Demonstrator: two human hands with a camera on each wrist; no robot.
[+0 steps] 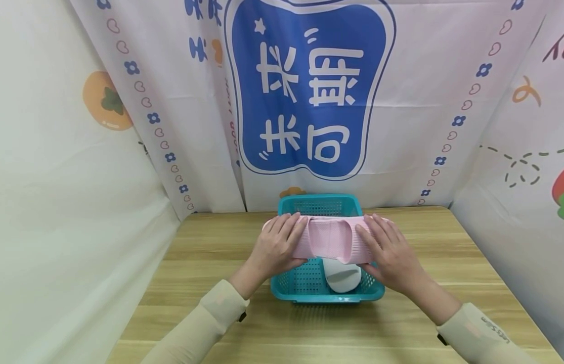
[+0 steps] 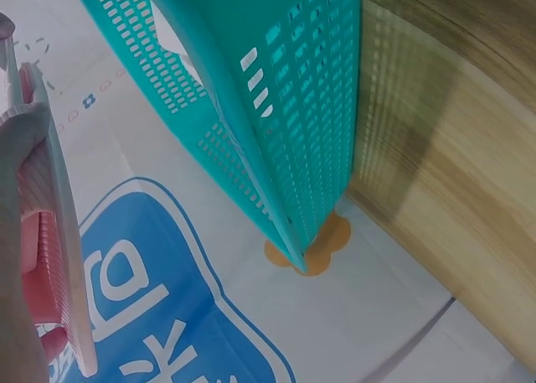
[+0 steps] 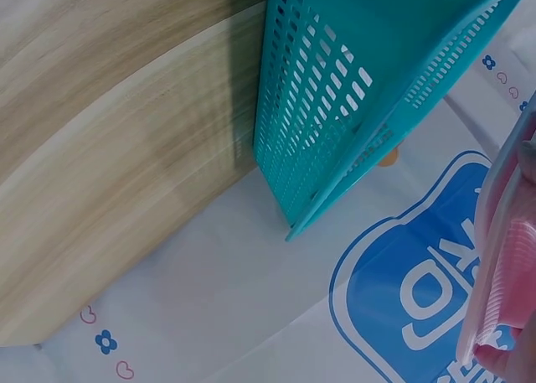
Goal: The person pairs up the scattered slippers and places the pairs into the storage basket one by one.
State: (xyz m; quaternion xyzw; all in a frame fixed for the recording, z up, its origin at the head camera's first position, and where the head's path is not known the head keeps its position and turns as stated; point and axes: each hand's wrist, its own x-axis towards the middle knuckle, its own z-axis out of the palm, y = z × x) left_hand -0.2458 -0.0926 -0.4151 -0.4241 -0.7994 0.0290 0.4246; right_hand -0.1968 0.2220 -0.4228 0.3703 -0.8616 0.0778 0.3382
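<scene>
Here both hands grasp one pink slipper (image 1: 333, 238) held crosswise just above a teal basket (image 1: 309, 283). The left hand (image 1: 278, 243) wraps its fingers over the slipper's left end, and the right hand (image 1: 387, 247) curls over the right end. Beneath it, inside the basket, lies a white slipper (image 1: 342, 277). The basket stands on the wooden tabletop (image 1: 209, 263), close to a white backdrop (image 1: 427, 101) with a blue emblem (image 1: 309, 86).

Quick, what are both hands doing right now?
Left hand: grips the left end of the pink slipper.
Right hand: grips its right end, over the teal basket.
</scene>
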